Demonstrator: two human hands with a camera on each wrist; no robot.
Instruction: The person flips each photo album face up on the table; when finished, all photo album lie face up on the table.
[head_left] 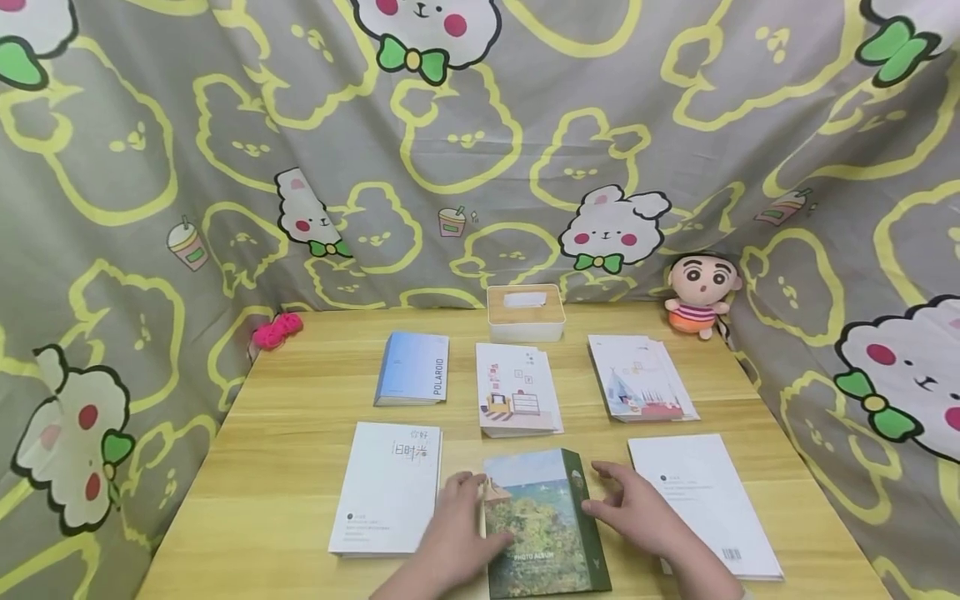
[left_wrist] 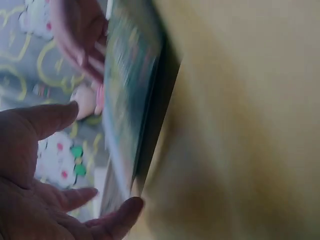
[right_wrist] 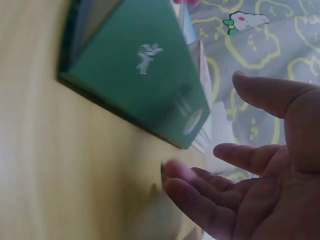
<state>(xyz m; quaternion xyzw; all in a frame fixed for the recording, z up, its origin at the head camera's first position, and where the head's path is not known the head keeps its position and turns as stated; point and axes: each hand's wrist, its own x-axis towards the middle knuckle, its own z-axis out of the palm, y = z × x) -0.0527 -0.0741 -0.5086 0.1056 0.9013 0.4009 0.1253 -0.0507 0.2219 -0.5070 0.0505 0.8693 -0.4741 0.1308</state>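
Photo album (head_left: 542, 517): our landmark; cover up at the near middle of the tabletop (head_left: 255, 483), green spine (head_left: 592, 542) toward our right. Whether its whole underside touches the wood we cannot tell.
Left grip (head_left: 457, 529): at the album's left edge; thumb and fingers spread wide, closed around nothing. Thumb overlaps the cover in the head view; contact we cannot confirm.
Right grip (head_left: 641, 508): just beside the album's spine; fingers loosely extended, holding nothing. Thumb looks clear of the spine in the right wrist view.
Opposed hands: we judge that flanking the album gives control of both long sides at once.
White books: left white book (head_left: 386, 492) and right white book (head_left: 705, 504) lie either side of the album. A barcode faces up on the latter, so we take that for its back. The gaps likely leave finger room.
Far row: blue album (head_left: 412, 371), room-print album (head_left: 517, 392) and tent-print album (head_left: 641, 379), left to right beyond the photo album; spaced apart, we think, to keep each cover visible.
Far edge: tissue box (head_left: 525, 317) straight beyond the photo album, plush doll (head_left: 701, 296) beyond it rightward; probably there to leave the working area free.
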